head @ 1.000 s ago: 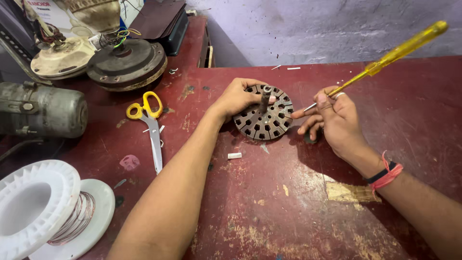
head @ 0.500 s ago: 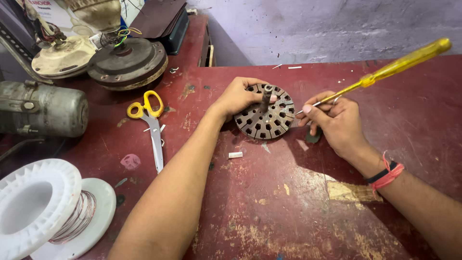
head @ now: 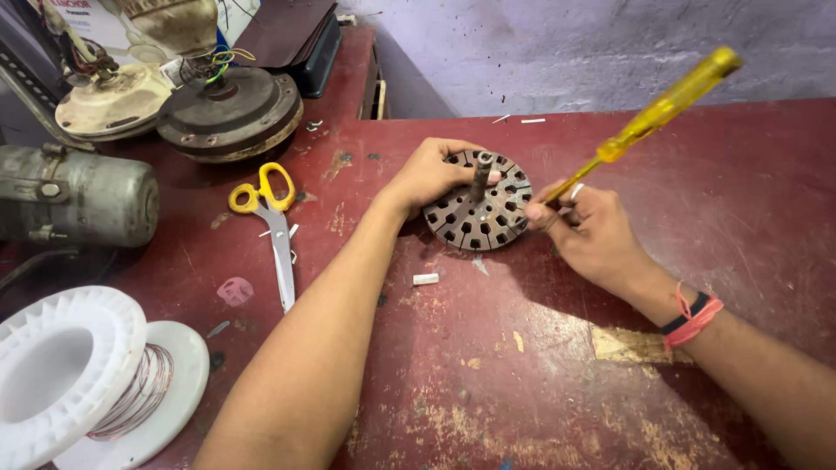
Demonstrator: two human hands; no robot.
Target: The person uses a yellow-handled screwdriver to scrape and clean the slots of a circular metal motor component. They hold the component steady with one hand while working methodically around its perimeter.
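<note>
At the near edge, toward 8 o'clock, a white plastic spool (head: 83, 383) wound with thin copper wire lies on the worn red table (head: 522, 374). Just past mid-table, a small white tube piece (head: 426, 279) lies at 7 o'clock from the slotted metal core (head: 479, 216), which sits flat near the centre of the table with its shaft (head: 480, 175) upright. The left hand (head: 433, 174) rests on the core's 10 o'clock rim, fingers curled over the edge and a fingertip touching the shaft. At the core's 3 o'clock side, the right hand (head: 592, 231) has its fingers closed around the metal shank of a yellow-handled screwdriver (head: 662, 109); the handle slants up toward 1 o'clock and the tip meets the core's rim. Yellow-handled scissors (head: 272, 228) lie at 9 o'clock from the core. Farther off at 10 o'clock stand a grey motor (head: 78, 198) and 2 round fan housings (head: 228, 111).
</note>
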